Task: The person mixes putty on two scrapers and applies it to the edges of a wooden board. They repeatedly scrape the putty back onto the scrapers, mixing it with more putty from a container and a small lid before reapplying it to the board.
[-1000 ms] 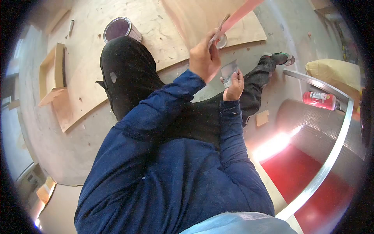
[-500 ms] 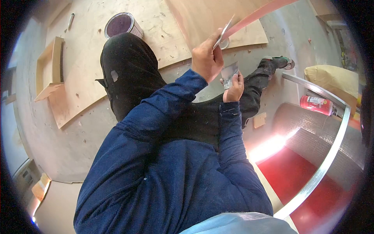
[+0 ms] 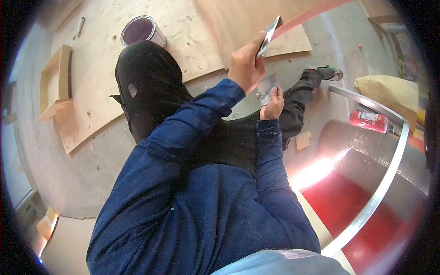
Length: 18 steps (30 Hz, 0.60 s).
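My left hand point(image 3: 246, 66) is closed on a thin metal blade point(image 3: 269, 37), which is tilted and seen nearly edge-on over the pink-edged wooden panel. Lower and to the right, my right hand point(image 3: 273, 104) grips a flat grey scraper point(image 3: 266, 87), its wide end pointing up. The two hands are close together above my lap, and the tools are apart. Beyond my bent knee stands an open can point(image 3: 158, 37) with dark purplish contents.
Thin wooden sheets point(image 3: 192, 50) lie on the grey floor. A shallow wooden box point(image 3: 51, 87) and a pen-like object point(image 3: 81, 26) are at left. At right are a metal frame point(image 3: 387, 176), a red bottle point(image 3: 369, 121), a yellowish bag point(image 3: 387, 91) and a silvery roll point(image 3: 353, 142).
My left hand has turned its blade, so more of the shiny face shows, slightly further up and right. The right hand still holds the scraper. The whole view has shifted slightly.
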Tool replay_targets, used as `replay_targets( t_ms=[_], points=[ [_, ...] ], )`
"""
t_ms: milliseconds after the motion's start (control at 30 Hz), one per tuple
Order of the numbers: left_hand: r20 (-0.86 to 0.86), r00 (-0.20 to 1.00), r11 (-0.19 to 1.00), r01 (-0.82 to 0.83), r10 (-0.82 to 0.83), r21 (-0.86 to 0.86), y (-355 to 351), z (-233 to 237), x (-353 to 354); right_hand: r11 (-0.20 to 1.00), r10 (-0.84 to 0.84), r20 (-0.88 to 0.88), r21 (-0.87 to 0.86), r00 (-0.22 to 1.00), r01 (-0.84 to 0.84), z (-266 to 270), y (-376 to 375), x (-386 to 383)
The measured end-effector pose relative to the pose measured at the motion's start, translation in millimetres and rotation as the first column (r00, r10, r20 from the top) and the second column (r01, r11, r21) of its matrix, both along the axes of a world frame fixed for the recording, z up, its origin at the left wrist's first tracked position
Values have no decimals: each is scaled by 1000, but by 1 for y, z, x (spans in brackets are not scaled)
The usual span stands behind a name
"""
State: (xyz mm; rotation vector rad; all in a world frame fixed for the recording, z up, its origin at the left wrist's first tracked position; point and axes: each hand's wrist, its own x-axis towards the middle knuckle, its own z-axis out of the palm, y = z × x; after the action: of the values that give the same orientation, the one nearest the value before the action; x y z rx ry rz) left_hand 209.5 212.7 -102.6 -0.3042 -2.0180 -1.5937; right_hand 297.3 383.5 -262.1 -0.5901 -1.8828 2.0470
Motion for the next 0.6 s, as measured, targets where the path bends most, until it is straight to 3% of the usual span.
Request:
replay_targets(
  t_ms=[67,133,167,233,267,300,367,400,433,467,500,533,600],
  points=[
    [10,999,999,46,-46,28,-3,0,4,961,59,-76,273,995,-36,-29,14,6],
    [10,993,993,120,-120,-15,-23,1,2,846,133,-139,531,981,-40,-40,24,2],
    [-8,992,992,124,-124,-13,-29,2,0,844,130,-156,535,979,-27,7,5,10],
    [248,900,886,243,-358,395,-41,4,-1,990,114,-196,98,974,-97,105,-39,-3],
    [160,910,836,266,-381,480,-42,14,-2,951,175,-192,287,966,-116,113,-32,-2],
    [151,907,832,280,-393,479,-47,20,-2,952,164,-200,290,966,-101,127,-36,-4],
    [180,810,729,376,-558,572,-61,30,0,950,181,-459,-148,870,-276,178,-47,-9],
    [189,820,743,359,-540,565,-63,40,2,956,251,-421,248,872,-155,205,-51,-10],
    [179,814,734,374,-552,567,-64,43,3,956,242,-427,256,871,-140,224,-50,-13],
    [207,826,787,378,-525,488,-67,45,3,722,372,-356,691,857,-27,240,-47,-18],
    [229,841,833,376,-491,406,-70,47,3,300,452,-227,949,863,93,249,-44,-22],
    [216,840,828,384,-497,409,-72,49,5,230,471,-199,968,860,98,252,-43,-26],
    [249,868,900,391,-430,193,-77,53,7,149,499,-165,983,851,103,256,-56,-27]
  ],
)
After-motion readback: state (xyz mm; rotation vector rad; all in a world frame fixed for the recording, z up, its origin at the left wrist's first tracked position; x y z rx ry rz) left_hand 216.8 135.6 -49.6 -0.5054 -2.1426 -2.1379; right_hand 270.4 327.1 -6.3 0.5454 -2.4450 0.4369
